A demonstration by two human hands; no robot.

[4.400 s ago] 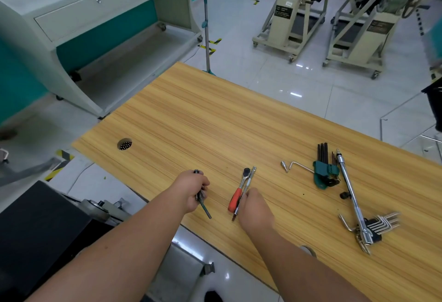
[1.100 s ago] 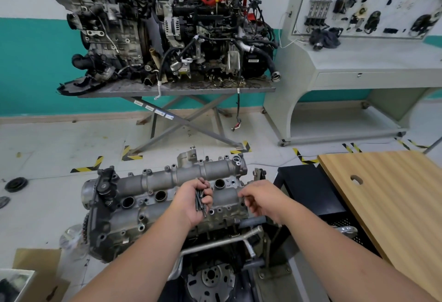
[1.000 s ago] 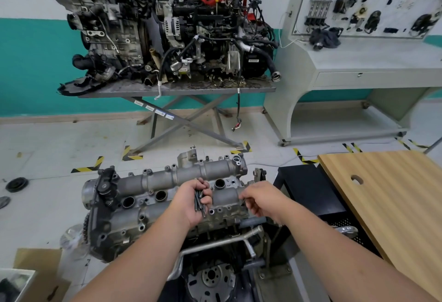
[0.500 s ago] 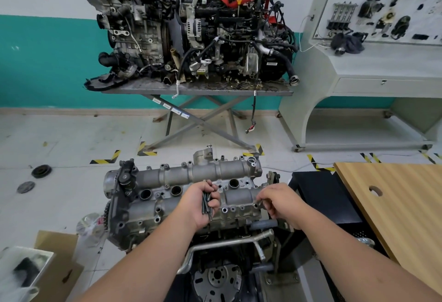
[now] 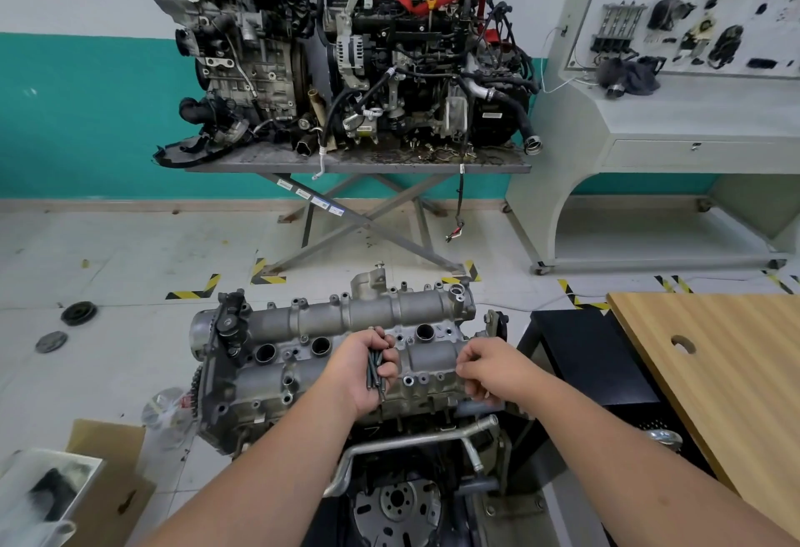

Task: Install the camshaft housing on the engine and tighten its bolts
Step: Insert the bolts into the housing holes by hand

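Since half a second ago the scene has slid slightly lower in view, and both hands have stayed over the camshaft housing [image 5: 346,351], the right one edging a little along its near edge. The left hand [image 5: 368,369] is curled round a bundle of dark bolts [image 5: 375,369], gripping them in the fist with the shanks running roughly up and down, tips poking out below the palm. It hovers above the middle of the housing. The right hand [image 5: 489,369] has its fingers bent down onto the housing's right end, fingertips together as if pinching something small; what it pinches cannot be made out.

The camshaft housing sits on top of the engine [image 5: 389,438], its long axis running left to right, slightly rising toward the right, with the spark plug wells facing up. Beyond the housing, two more engines stand on a metal scissor stand [image 5: 359,165] against the teal wall. To the right of the housing is a wooden counter [image 5: 727,356]; to its left, a cardboard box [image 5: 104,460] lies on the floor.
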